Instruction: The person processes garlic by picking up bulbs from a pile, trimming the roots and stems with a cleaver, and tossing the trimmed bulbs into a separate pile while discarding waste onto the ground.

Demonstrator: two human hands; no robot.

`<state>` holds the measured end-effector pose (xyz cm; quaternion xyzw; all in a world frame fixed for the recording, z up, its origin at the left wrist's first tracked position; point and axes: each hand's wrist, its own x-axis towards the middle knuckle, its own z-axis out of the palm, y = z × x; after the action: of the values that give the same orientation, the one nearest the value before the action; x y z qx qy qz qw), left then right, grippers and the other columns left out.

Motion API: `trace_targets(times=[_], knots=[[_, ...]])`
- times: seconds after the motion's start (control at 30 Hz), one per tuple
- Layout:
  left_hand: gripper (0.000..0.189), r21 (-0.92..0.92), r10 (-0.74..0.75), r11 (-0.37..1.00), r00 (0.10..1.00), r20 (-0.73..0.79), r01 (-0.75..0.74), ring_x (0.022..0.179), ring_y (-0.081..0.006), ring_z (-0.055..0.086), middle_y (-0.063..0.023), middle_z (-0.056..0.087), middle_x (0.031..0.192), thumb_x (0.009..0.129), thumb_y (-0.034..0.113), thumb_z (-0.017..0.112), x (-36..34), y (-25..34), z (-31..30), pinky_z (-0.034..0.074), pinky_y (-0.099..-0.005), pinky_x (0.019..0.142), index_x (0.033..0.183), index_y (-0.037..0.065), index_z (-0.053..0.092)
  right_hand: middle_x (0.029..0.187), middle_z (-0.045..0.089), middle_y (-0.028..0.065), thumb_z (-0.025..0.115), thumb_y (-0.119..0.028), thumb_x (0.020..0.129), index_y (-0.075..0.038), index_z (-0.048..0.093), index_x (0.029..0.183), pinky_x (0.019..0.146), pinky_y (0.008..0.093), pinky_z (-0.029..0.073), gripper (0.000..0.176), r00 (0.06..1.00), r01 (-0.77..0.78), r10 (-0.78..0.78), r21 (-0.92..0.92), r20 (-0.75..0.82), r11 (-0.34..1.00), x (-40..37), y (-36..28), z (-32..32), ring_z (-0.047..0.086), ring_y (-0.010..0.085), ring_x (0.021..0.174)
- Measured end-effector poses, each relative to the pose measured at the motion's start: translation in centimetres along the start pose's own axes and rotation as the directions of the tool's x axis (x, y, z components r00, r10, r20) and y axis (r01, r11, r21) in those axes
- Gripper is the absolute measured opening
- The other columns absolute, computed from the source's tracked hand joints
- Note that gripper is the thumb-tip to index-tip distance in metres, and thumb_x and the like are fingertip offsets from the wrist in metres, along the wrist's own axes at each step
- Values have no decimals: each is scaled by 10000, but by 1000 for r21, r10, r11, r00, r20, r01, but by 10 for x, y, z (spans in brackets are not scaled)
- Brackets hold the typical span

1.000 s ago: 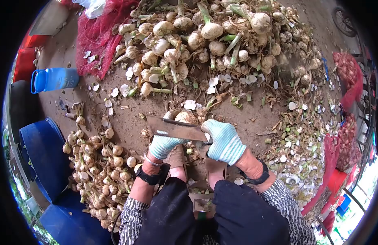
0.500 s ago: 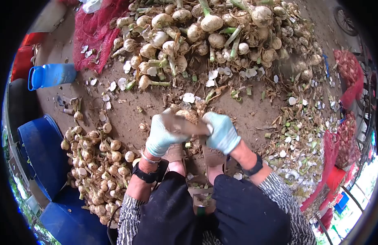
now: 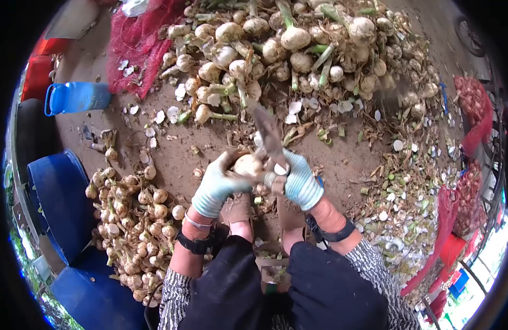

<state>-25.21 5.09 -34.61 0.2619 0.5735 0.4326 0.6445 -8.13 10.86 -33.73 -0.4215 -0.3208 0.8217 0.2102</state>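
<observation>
A pale garlic bulb point(image 3: 247, 165) sits in my gloved left hand point(image 3: 212, 187), whose fingers are closed around it. My gloved right hand point(image 3: 300, 181) grips a knife point(image 3: 268, 132) with a broad, dull, brownish blade. The blade points up and away from me, blurred by motion, just right of the bulb. Both hands are close together above my shoes. Most of the knife's handle is hidden in the right hand.
A large heap of untrimmed garlic point(image 3: 295, 39) lies ahead. Bulbs with short stems form a pile point(image 3: 138, 242) at left, beside a blue tub point(image 3: 56, 198). A blue jug point(image 3: 89, 97) lies near red netting point(image 3: 134, 41). Trimmings point(image 3: 397, 203) and filled mesh bags point(image 3: 472, 102) are at right.
The knife has swung from lying across the bulb between my hands to pointing up and away. More of the bulb shows in my left hand. The view has shifted slightly.
</observation>
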Motion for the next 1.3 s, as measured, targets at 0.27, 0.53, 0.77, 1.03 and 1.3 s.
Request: trace_targets(times=[0.27,0.53,0.77,1.03,1.3], knots=[[375,-588,-180,798,983,-27,130,673,-142,557,-45,552,758,690,170,645,13,-33,-17,477,-263,645,1002,0,525,704,550,162,649,-149,682,-10,561,805,569,365,464,205,939,134,-342,-892,-24,431,-6,12,-26,566,321,620],[573,-516,-148,857,963,-227,10,624,-132,530,-91,558,847,649,80,556,-57,-8,-63,395,-172,439,1187,-46,409,616,512,120,616,-123,708,2,535,776,500,333,431,163,946,-175,-95,-733,-311,658,16,40,-80,505,263,521],[629,469,51,-135,479,-876,873,916,-339,571,-174,597,948,492,460,709,-248,16,-184,468,-415,787,962,54,618,895,545,137,678,-207,618,-74,561,869,709,433,441,308,702,221,-711,-960,34,173,94,-31,11,552,328,790],[260,109,16,993,862,-506,46,770,-60,538,-30,621,858,778,169,658,-153,-4,-91,452,-204,699,956,-17,619,797,595,185,615,-102,650,-40,577,836,660,413,458,200,660,171,-725,-901,-195,398,131,-2,-27,581,350,741],[490,-544,221,829,969,110,-127,936,-203,577,-50,583,1080,825,385,592,-26,85,50,469,-335,798,1179,58,503,692,479,-11,491,110,757,-11,523,855,493,218,404,159,856,514,-517,-85,-3,853,-50,-70,30,446,74,581]])
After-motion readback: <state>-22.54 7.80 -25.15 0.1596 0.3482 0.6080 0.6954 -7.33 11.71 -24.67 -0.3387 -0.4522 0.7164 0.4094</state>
